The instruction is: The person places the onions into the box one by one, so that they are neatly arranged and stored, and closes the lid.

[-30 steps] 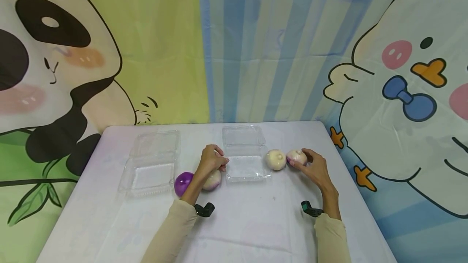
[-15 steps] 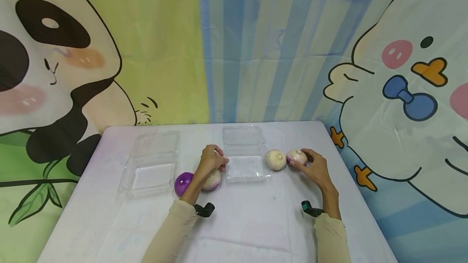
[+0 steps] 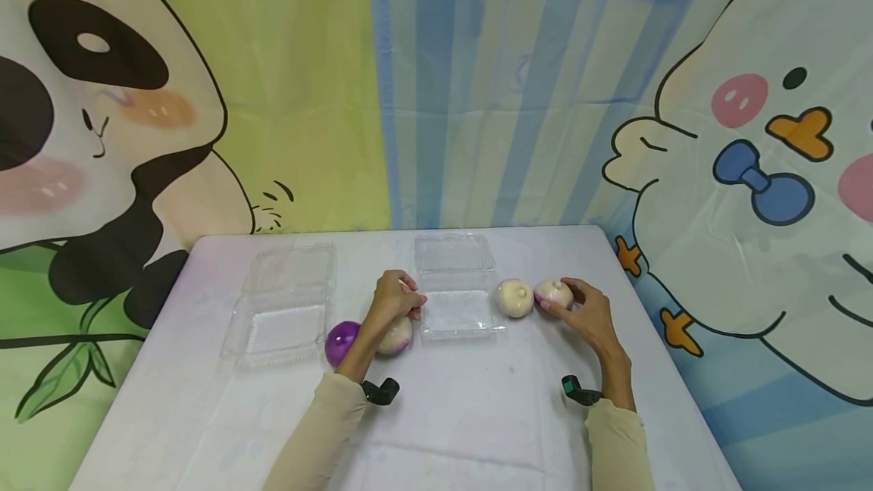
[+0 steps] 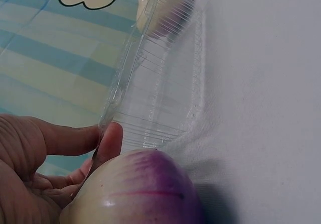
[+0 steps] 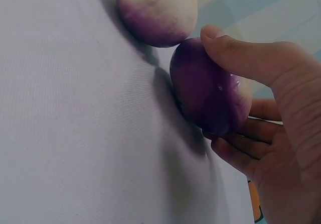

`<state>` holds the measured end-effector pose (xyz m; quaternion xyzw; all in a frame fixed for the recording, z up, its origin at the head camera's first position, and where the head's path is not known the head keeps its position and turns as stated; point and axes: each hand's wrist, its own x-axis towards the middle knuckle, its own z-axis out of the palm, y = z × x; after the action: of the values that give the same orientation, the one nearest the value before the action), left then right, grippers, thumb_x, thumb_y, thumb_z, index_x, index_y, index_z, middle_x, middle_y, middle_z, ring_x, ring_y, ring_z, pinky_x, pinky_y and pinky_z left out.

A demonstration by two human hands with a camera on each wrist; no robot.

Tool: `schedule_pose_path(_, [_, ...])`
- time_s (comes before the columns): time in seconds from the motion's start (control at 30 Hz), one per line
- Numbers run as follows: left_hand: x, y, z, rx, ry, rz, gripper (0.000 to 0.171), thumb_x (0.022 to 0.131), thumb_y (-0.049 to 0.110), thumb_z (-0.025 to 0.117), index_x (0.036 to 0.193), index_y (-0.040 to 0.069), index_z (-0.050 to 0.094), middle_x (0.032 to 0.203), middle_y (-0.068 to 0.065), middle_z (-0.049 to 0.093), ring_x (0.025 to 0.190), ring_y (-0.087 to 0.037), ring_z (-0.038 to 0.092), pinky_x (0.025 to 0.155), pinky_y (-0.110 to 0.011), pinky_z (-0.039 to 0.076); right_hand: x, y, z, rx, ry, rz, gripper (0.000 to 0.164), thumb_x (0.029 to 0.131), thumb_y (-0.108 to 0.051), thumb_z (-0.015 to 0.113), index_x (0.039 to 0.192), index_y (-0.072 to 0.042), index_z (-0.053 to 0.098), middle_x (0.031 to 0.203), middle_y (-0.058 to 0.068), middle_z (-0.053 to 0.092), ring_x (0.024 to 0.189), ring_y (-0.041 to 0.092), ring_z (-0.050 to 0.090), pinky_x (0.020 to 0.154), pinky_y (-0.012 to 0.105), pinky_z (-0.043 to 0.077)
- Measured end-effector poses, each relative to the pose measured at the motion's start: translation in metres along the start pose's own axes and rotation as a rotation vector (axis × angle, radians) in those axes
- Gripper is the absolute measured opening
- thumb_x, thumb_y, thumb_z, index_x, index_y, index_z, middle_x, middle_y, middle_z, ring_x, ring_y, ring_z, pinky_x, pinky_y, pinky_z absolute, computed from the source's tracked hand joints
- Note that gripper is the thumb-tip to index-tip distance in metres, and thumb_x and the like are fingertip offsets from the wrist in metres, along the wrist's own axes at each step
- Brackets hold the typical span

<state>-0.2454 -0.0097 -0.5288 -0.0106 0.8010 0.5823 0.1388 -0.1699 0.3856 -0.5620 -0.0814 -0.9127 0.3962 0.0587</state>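
My left hand (image 3: 394,300) pinches the left rim of an open clear plastic clamshell box (image 3: 465,330) between thumb and finger; the left wrist view shows the fingertips on either side of the rim. Close below that hand rests a purple-and-white onion (image 4: 135,191), partly covered by the wrist in the head view. My right hand (image 3: 592,317) holds another purple-and-white onion (image 5: 208,91), thumb on one side and fingers on the other. A pale-topped onion (image 3: 514,298) sits between the held one and the box's right side.
A larger open clear plastic box (image 3: 286,324) stands at left on the white-covered table (image 3: 464,423). A purple onion (image 3: 342,342) lies just right of it, beside my left wrist. Behind the table hangs a cartoon-printed curtain (image 3: 464,97).
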Motion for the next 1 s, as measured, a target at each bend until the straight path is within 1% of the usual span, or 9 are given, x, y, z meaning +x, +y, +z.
schedule_pose_path(0.13, [0.0004,-0.0001,-0.0002,-0.003,-0.004,-0.008,0.023,0.088,-0.010,0.080,0.103,-0.009,0.062,0.067,-0.011,0.069,0.046,-0.013,0.066,0.047,-0.025,0.058,-0.0017,-0.0009,0.0004,0.008,0.005,-0.013,0.083,0.094,-0.047,0.086,0.154,0.001,0.056,0.152,0.031,0.061,0.137,0.050,0.060,0.118,0.067,0.049])
schedule_pose_path(0.3, [0.0010,-0.0006,-0.0004,-0.003,-0.010,-0.017,0.024,0.088,-0.011,0.080,0.102,-0.007,0.062,0.068,-0.012,0.070,0.047,-0.014,0.066,0.048,-0.025,0.059,-0.0030,0.0000,0.0010,0.019,0.019,-0.007,0.082,0.092,-0.046,0.087,0.154,-0.001,0.056,0.154,0.029,0.060,0.139,0.049,0.060,0.120,0.067,0.047])
schedule_pose_path(0.63, [0.0032,-0.0028,-0.0006,-0.007,-0.010,-0.001,0.023,0.088,-0.010,0.080,0.099,-0.005,0.061,0.067,-0.012,0.069,0.046,-0.014,0.067,0.047,-0.026,0.059,-0.0031,-0.0012,0.0001,0.061,0.066,-0.017,0.081,0.090,-0.040,0.091,0.153,-0.003,0.057,0.156,0.028,0.059,0.144,0.050,0.056,0.123,0.070,0.042])
schedule_pose_path(0.87, [0.0034,-0.0017,-0.0014,-0.001,-0.017,-0.006,0.023,0.088,-0.010,0.081,0.098,-0.005,0.061,0.067,-0.012,0.069,0.045,-0.014,0.066,0.047,-0.026,0.059,-0.0027,-0.0038,-0.0017,0.089,0.107,-0.055,0.076,0.089,-0.035,0.092,0.152,-0.005,0.060,0.155,0.026,0.062,0.142,0.049,0.058,0.123,0.073,0.040])
schedule_pose_path(1.0, [0.0026,-0.0021,-0.0017,0.002,-0.018,0.007,0.023,0.088,-0.009,0.081,0.098,-0.005,0.061,0.066,-0.010,0.068,0.044,-0.013,0.065,0.046,-0.026,0.058,-0.0025,-0.0043,-0.0030,0.110,0.121,-0.104,0.073,0.088,-0.028,0.095,0.149,-0.005,0.063,0.152,0.025,0.064,0.140,0.048,0.060,0.123,0.073,0.040])
